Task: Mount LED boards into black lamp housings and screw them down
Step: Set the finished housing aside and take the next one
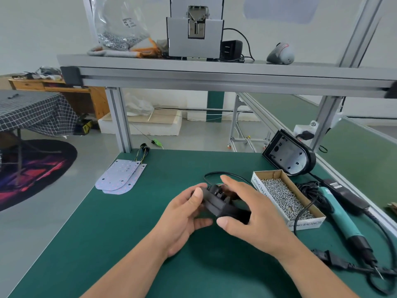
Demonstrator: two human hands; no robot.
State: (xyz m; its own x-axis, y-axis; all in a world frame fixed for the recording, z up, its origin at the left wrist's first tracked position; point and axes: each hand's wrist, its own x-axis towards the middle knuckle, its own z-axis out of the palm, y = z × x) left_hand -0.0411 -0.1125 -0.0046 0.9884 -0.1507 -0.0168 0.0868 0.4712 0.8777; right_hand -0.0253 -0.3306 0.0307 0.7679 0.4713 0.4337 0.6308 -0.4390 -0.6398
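Both hands hold one black lamp housing (pixel 222 204) just above the green table, at its middle. My left hand (pixel 184 214) grips its left end, thumb on top. My right hand (pixel 249 209) wraps over its right side, thumb at the front edge, and hides much of it. A thin black cable loops out behind the housing. Two white LED boards (pixel 120 177) with coloured wires lie stacked at the table's back left. A second black lamp housing (pixel 289 154) leans tilted at the back right, its open inside facing me.
A cardboard box of small silver screws (pixel 285 196) lies just right of my hands. A teal electric screwdriver (pixel 341 216) with black cables lies further right. An aluminium frame shelf (pixel 214 76) overhead carries a grey machine and a bag of screws.
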